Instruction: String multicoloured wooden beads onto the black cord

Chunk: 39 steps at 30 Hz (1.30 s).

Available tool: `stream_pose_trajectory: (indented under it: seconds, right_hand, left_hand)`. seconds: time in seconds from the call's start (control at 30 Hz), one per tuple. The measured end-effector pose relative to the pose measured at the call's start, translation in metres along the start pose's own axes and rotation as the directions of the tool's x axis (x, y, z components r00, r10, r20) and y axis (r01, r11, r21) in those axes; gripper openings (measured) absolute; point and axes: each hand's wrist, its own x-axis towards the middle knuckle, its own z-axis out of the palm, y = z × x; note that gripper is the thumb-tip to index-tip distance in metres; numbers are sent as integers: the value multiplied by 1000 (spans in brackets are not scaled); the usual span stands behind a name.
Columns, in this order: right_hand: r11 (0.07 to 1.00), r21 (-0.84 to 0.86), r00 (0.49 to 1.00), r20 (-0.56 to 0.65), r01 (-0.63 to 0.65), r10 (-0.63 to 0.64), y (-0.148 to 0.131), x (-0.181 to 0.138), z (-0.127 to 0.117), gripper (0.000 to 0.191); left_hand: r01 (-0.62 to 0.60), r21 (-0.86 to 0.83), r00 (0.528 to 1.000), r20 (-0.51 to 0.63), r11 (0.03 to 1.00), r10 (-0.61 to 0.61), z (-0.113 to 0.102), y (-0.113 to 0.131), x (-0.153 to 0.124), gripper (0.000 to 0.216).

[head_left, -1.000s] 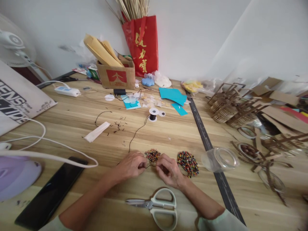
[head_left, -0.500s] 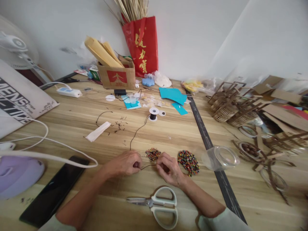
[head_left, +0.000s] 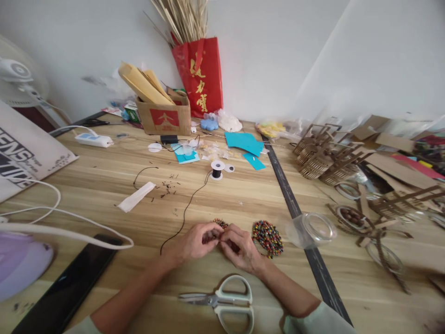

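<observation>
My left hand and my right hand meet fingertip to fingertip above the table, both closed in a pinch. They hold a thin black cord, mostly hidden by the fingers. It runs from a white spool wound with black cord down past my left wrist. Just behind the fingertips lies a small pile of colourful beads, partly covered by my hands. A larger heap of mixed beads is right of my right hand. White-handled scissors lie below my hands.
A black phone, a white cable and a folded white strip lie to the left. A clear plastic jar lies on its side at right, near woven baskets. A red bag and cardboard box stand at the back.
My hands have come together; the cord stretched between them earlier is now hidden at the fingertips. More cord shows on the table beside my left wrist. The view has shifted slightly.
</observation>
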Motion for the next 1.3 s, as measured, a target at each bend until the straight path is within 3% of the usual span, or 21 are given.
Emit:
stream_pose_trajectory:
  seconds: [0.3, 0.9, 1.3]
  right_hand:
    - [1000, 6, 1000, -13, -13, 13, -2, 3, 0, 10]
    - [994, 7, 990, -92, -109, 109, 1, 3, -3, 20]
    - [999, 31, 999, -29, -42, 43, 2, 2, 1, 18]
  left_hand:
    - [84, -233, 996, -1, 969, -87, 6, -13, 2, 9]
    - [42, -259, 999, 26, 965, -36, 9, -23, 5, 10]
    - [85, -331, 996, 61, 940, -69, 8, -20, 4, 22]
